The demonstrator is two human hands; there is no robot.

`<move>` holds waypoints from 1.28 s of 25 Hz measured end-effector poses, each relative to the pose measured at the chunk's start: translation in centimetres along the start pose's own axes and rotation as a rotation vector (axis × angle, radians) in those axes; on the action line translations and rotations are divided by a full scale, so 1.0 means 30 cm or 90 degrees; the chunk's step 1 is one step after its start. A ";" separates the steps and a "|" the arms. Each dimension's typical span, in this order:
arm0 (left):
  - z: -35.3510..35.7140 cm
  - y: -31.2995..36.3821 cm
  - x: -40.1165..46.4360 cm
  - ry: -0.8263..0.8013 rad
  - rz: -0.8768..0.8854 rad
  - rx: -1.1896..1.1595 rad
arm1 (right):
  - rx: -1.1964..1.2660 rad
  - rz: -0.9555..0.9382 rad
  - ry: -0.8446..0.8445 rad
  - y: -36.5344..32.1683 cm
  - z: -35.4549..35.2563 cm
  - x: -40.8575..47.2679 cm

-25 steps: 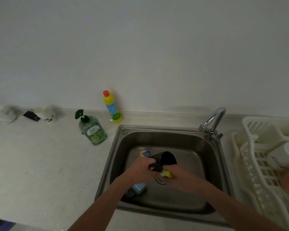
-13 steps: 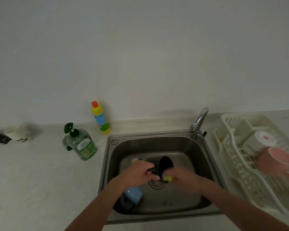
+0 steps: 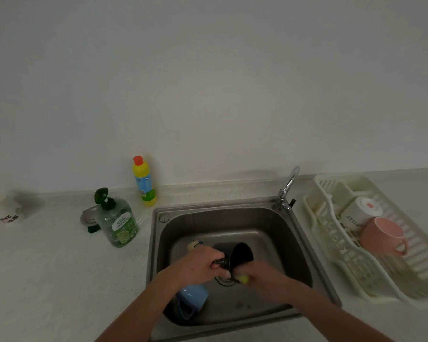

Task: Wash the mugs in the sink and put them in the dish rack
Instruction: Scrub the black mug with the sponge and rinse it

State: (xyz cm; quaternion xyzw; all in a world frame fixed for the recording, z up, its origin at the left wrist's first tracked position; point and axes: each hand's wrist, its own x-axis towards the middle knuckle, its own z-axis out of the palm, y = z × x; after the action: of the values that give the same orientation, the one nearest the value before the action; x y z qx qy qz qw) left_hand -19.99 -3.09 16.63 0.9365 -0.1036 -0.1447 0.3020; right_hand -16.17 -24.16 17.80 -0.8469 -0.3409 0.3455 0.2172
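Over the steel sink [image 3: 232, 218] my left hand [image 3: 198, 265] grips a black mug [image 3: 241, 254] by its handle, its mouth tilted up and to the right. Just below the mug, my right hand [image 3: 262, 275] holds a yellow sponge [image 3: 242, 278] against its outside. A blue mug [image 3: 192, 297] lies on its side in the sink's front left, partly under my left arm. A pale mug [image 3: 194, 245] peeks out behind my left hand. In the white dish rack [image 3: 386, 287] at the right lie a white mug [image 3: 361, 213] and a pink mug [image 3: 383, 235].
The tap [image 3: 288, 186] rises at the sink's back right corner. Left of the sink stand a green soap pump bottle [image 3: 116, 222] and a yellow bottle with a red cap [image 3: 143, 181] by the wall. A metal strainer [image 3: 89, 218] sits behind the soap. A white object [image 3: 5, 211] sits far left.
The view has swung right and down, bringing the whole dish rack and its pink mug into sight. Both hands stay on the black mug, the sponge shifting slightly along its underside.
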 end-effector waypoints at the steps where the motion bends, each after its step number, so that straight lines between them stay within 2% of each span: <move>1: 0.000 0.001 -0.006 -0.003 -0.006 -0.006 | -0.270 -0.015 -0.032 0.012 -0.008 -0.004; 2: 0.000 0.001 -0.007 0.003 -0.014 -0.015 | -0.439 -0.030 -0.016 0.024 -0.016 0.005; 3: 0.003 0.004 -0.004 0.016 -0.021 -0.021 | -0.499 -0.051 0.023 0.018 -0.025 0.019; 4: 0.009 0.008 0.000 0.037 -0.031 -0.024 | -0.455 -0.054 0.048 0.000 -0.035 0.036; 5: 0.017 0.018 0.005 0.059 -0.042 -0.026 | -0.307 -0.030 0.082 -0.027 -0.047 0.044; 6: 0.027 0.030 0.010 0.079 -0.054 -0.028 | -0.051 0.027 0.122 -0.057 -0.058 0.043; 7: 0.039 0.043 0.014 0.097 -0.060 -0.027 | 0.275 0.096 0.143 -0.078 -0.064 0.049; 8: 0.048 0.053 0.020 0.112 -0.065 -0.023 | 0.562 0.145 0.130 -0.085 -0.077 0.054; 9: 0.054 0.064 0.023 0.127 -0.068 -0.011 | 0.687 0.143 0.110 -0.079 -0.087 0.042; 10: 0.055 0.074 0.024 0.141 -0.067 0.004 | 0.632 0.093 0.081 -0.056 -0.097 0.018; 11: 0.052 0.082 0.024 0.150 -0.069 0.009 | 0.367 0.007 0.068 -0.006 -0.108 0.000; 13: 0.051 0.100 0.024 0.144 -0.077 -0.011 | -0.333 -0.109 0.027 0.078 -0.130 -0.014; 14: 0.057 0.112 0.024 0.138 -0.082 -0.022 | -0.548 -0.156 0.040 0.112 -0.144 -0.005; 15: 0.067 0.123 0.028 0.132 -0.088 -0.034 | -0.587 -0.181 0.053 0.129 -0.149 0.000; 16: 0.076 0.131 0.031 0.129 -0.095 -0.043 | -0.506 -0.163 0.043 0.128 -0.145 0.010; 17: 0.081 0.138 0.034 0.128 -0.101 -0.044 | -0.310 -0.107 0.021 0.097 -0.146 0.003; 19: 0.082 0.151 0.031 0.134 -0.105 -0.030 | 0.239 0.031 0.012 0.043 -0.138 0.010; 20: 0.078 0.153 0.025 0.141 -0.101 -0.026 | 0.410 0.073 0.001 0.032 -0.131 0.014; 21: 0.074 0.150 0.018 0.149 -0.095 -0.023 | 0.409 0.048 -0.011 0.039 -0.125 0.009; 22: 0.070 0.147 0.010 0.154 -0.091 -0.020 | 0.258 -0.019 -0.002 0.065 -0.124 0.002; 24: 0.074 0.145 -0.001 0.149 -0.092 -0.030 | -0.309 -0.136 -0.021 0.092 -0.112 -0.003; 25: 0.084 0.146 -0.002 0.145 -0.097 -0.043 | -0.513 -0.165 0.000 0.103 -0.111 0.009; 26: 0.097 0.149 0.000 0.144 -0.103 -0.053 | -0.563 -0.182 0.030 0.122 -0.105 0.026; 27: 0.104 0.151 0.004 0.148 -0.112 -0.056 | -0.459 -0.139 0.036 0.109 -0.094 0.031; 30: 0.097 0.157 0.007 0.160 -0.109 -0.053 | 0.380 0.103 0.012 0.018 -0.080 0.037; 31: 0.093 0.156 0.005 0.161 -0.105 -0.058 | 0.499 0.111 -0.001 0.006 -0.081 0.029; 32: 0.093 0.154 0.000 0.160 -0.105 -0.063 | 0.438 0.052 -0.013 0.021 -0.083 0.021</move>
State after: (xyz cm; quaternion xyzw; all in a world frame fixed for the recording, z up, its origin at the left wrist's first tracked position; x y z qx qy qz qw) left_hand -21.42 -8.28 17.23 0.9366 0.0191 -0.0556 0.3455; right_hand -13.74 -24.45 18.79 -0.7333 -0.1725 0.4572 0.4728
